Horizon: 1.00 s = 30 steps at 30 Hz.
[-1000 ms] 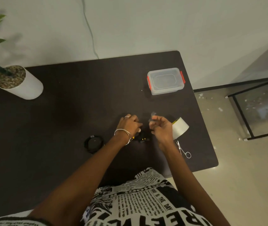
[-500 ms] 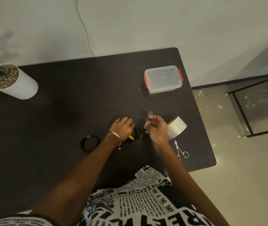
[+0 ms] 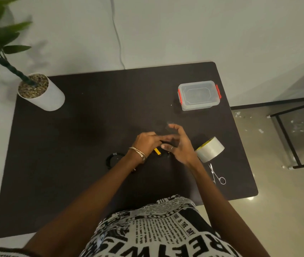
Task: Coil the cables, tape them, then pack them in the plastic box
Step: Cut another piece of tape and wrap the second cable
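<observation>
My left hand (image 3: 146,142) presses down on a black coiled cable with a yellow plug (image 3: 157,151) near the middle of the dark table (image 3: 73,145). My right hand (image 3: 179,143) hovers just right of it, fingers spread, with a clear strip of tape (image 3: 168,125) stuck at a fingertip. Most of that cable is hidden under both hands. A second black coil (image 3: 113,159) lies to the left of my left wrist. The clear plastic box (image 3: 198,95) with red clips stands shut at the back right.
A roll of clear tape (image 3: 210,149) lies right of my right hand, with small scissors (image 3: 217,175) in front of it. A white plant pot (image 3: 40,93) stands at the table's back left corner. A glass side table (image 3: 303,130) is off to the right.
My hands have closed together over the cable, the right one dropping towards the left with the tape strip. The camera view has shifted and tilted up slightly.
</observation>
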Each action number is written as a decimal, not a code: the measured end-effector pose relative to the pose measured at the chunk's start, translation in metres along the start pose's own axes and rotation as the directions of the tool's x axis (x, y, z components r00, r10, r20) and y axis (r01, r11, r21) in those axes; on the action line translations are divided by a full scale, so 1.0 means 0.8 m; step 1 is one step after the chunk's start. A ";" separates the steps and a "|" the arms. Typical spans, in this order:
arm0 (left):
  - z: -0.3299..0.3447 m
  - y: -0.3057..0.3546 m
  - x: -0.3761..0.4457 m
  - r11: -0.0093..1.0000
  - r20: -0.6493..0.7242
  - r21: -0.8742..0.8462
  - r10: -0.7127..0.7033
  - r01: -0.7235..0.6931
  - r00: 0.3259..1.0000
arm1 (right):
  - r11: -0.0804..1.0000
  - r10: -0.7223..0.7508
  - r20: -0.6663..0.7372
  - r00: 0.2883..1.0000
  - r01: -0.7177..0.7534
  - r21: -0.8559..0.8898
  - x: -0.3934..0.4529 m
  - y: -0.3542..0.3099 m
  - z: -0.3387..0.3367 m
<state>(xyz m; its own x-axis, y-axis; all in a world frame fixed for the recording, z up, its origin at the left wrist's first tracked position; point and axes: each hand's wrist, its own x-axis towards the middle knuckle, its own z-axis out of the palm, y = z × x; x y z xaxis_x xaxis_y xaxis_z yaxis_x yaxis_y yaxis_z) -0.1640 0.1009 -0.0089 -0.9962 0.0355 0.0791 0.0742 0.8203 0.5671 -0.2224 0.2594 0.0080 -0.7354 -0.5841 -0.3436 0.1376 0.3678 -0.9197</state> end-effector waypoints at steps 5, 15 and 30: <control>-0.041 0.008 -0.011 0.831 0.006 -0.475 -0.327 0.290 0.945 | 0.995 -0.058 -0.009 0.998 0.058 0.080 -0.001 -0.023 0.001; -0.066 0.025 -0.025 0.372 0.285 -0.784 -0.495 0.496 0.821 | 0.979 -0.138 -0.175 0.975 0.160 0.123 -0.024 -0.038 0.010; -0.072 0.039 -0.028 0.219 0.293 -0.871 -0.485 0.439 0.824 | 0.963 -0.245 -0.234 0.941 0.264 0.052 -0.052 -0.056 0.013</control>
<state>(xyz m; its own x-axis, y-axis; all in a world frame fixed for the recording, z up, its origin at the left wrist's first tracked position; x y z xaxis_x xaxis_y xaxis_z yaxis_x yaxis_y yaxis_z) -0.1367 0.0928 0.0545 -0.8699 -0.2014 -0.4503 -0.3823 -0.3018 0.8734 -0.1915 0.2597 0.0617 -0.8807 -0.4707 -0.0532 -0.0271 0.1622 -0.9864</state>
